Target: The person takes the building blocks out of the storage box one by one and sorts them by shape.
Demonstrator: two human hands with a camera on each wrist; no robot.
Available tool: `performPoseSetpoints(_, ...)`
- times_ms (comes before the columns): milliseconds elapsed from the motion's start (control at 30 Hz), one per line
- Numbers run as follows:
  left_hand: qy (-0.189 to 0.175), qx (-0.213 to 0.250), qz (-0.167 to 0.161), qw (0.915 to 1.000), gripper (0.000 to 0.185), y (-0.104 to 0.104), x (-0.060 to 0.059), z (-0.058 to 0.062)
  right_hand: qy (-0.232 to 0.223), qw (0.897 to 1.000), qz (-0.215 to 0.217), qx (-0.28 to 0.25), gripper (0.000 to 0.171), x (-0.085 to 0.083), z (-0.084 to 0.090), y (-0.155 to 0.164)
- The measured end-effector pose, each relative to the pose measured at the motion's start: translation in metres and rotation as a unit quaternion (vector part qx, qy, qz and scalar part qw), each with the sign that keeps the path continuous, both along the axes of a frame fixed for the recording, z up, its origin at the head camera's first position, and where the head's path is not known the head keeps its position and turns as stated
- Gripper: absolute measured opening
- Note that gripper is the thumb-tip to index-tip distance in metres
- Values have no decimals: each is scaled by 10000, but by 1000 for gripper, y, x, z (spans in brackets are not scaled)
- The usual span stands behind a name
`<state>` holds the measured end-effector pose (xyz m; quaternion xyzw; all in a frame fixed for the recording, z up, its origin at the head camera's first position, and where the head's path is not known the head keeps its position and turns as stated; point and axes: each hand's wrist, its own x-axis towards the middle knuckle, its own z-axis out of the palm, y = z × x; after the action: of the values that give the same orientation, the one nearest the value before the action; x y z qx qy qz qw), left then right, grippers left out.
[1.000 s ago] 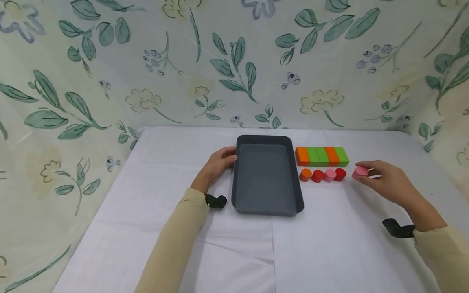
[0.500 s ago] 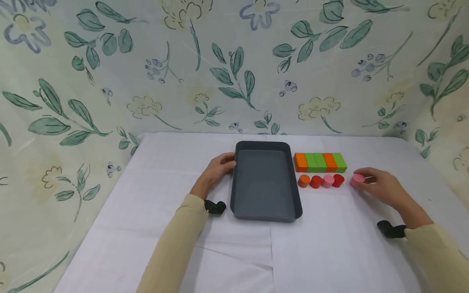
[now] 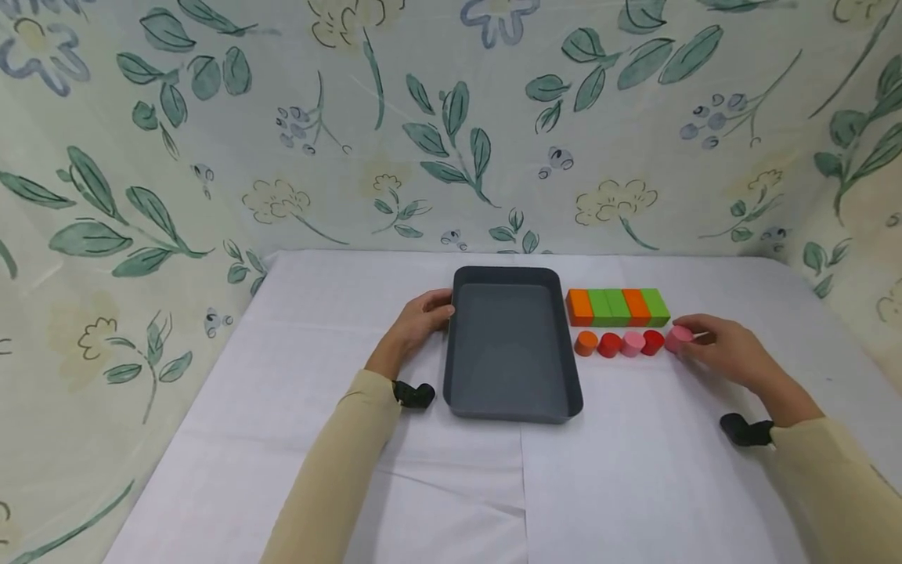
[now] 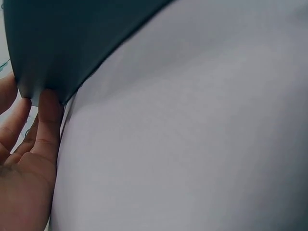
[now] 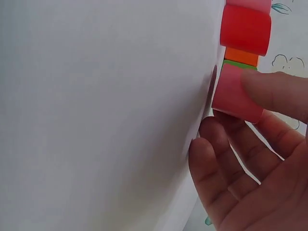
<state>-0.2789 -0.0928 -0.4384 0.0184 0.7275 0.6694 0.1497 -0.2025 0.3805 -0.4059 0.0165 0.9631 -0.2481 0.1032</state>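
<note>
A dark grey tray (image 3: 456, 368) lies empty in the middle of the white table. My left hand (image 3: 421, 319) grips its left rim near the far corner, and the fingertips (image 4: 47, 103) touch the tray wall (image 4: 57, 43). Right of the tray runs a row of orange and green blocks (image 3: 617, 306), with a row of small cylinders (image 3: 620, 343) in front of it. My right hand (image 3: 719, 348) pinches a pink cylinder (image 3: 678, 338) (image 5: 233, 94) at the right end of that row, next to a red cylinder (image 5: 245, 30).
A leaf-patterned cloth backdrop (image 3: 451, 125) walls the table at the back and on both sides. The white tablecloth (image 3: 521, 486) shows fold creases near the front edge.
My right hand has moved the pink cylinder left, from apart on the right to the end of the cylinder row. The left hand has stayed on the tray rim.
</note>
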Motion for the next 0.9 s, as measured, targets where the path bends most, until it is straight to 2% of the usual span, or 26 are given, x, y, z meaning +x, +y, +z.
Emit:
performPoseSetpoints(767, -69, -5, 0, 10000, 45, 0, 0, 2, -204, 9996, 124, -122, 56, 0, -1, -5)
performPoseSetpoints(900, -105, 14, 15, 9999, 45, -1, 0, 2, -288, 9994, 119, -160, 61, 0, 0, -5)
